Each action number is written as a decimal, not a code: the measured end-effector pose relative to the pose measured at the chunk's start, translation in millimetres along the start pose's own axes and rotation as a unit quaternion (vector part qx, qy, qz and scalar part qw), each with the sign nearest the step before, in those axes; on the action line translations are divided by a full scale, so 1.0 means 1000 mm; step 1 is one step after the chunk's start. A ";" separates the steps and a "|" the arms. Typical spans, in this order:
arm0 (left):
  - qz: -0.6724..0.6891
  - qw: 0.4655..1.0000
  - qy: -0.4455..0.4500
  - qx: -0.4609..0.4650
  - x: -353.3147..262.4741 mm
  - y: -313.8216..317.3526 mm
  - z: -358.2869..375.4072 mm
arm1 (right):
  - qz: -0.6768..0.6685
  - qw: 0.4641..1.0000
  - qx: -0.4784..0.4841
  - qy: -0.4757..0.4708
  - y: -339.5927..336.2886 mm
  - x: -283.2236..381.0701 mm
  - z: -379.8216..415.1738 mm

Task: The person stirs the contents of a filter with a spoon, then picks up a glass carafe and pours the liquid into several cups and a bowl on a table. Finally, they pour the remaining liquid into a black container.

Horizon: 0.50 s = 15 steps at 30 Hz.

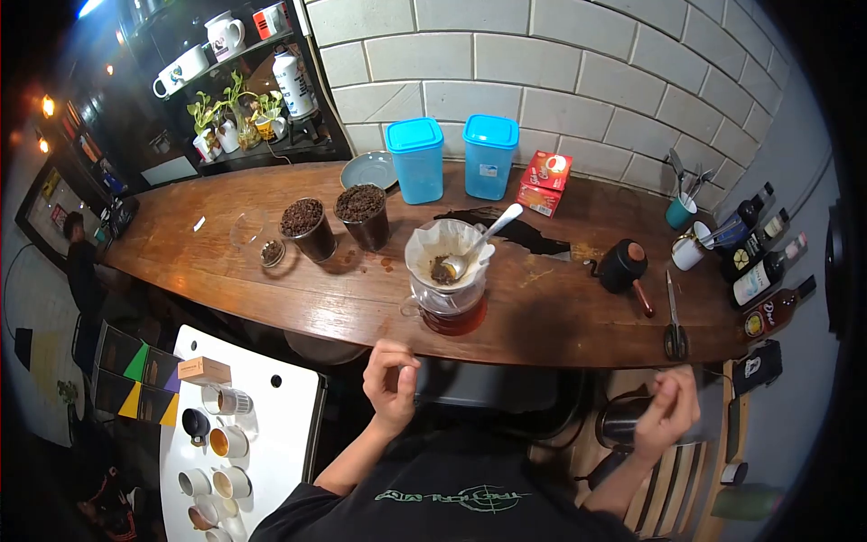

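My left hand (391,384), its fingers curled in with nothing visible in them, is raised just off the front edge of the wooden counter (262,289). My right hand (666,415) is also curled and appears empty, below the scissors (674,330). Near my left hand stands a glass coffee server (452,316) with dark reddish liquid at its bottom. A dripper on top holds a paper filter (424,248) with wet coffee grounds (442,270). A white-handled spoon (498,222) leans in the filter, its bowl among the grounds. Neither hand touches anything on the counter.
Two cups of dark granules (313,239) (364,217) stand left of the dripper. Behind are blue-lidded containers (415,172) and a red box (545,183). A black hand grinder (623,266) and bottles (759,280) are to the right. Several mugs sit on a white table (280,411).
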<state>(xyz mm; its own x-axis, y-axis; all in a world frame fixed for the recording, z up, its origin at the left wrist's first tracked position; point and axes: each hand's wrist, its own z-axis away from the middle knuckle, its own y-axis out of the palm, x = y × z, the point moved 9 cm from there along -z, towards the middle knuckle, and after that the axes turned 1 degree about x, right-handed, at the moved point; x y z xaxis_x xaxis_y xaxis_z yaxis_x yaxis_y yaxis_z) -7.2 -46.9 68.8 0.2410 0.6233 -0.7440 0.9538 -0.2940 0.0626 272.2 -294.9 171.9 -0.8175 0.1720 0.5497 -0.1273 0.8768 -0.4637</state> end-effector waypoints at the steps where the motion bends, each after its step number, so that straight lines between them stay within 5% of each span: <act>1: 0.009 1.000 -0.015 0.005 0.000 0.006 0.004 | 0.062 0.997 -0.024 0.032 -0.021 -0.021 0.010; 4: 0.051 0.996 -0.043 0.067 -0.009 0.033 0.015 | 0.241 0.958 -0.090 0.124 -0.103 -0.110 0.048; 9: 0.062 0.987 -0.053 0.141 -0.026 0.080 0.042 | 0.407 0.895 -0.108 0.149 -0.243 -0.250 0.092; 15: 0.060 0.983 -0.082 0.153 -0.051 0.100 0.074 | 0.430 0.886 0.013 0.172 -0.253 -0.313 0.109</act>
<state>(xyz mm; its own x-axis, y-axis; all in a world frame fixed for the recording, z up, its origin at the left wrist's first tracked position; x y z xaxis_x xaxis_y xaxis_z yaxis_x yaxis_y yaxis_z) 62.7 -161.8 63.6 0.2931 0.4529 -0.8420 0.8152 -0.5786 -0.0275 498.7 -619.1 41.5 -0.3996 0.9023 0.1617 0.4441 0.3449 -0.8269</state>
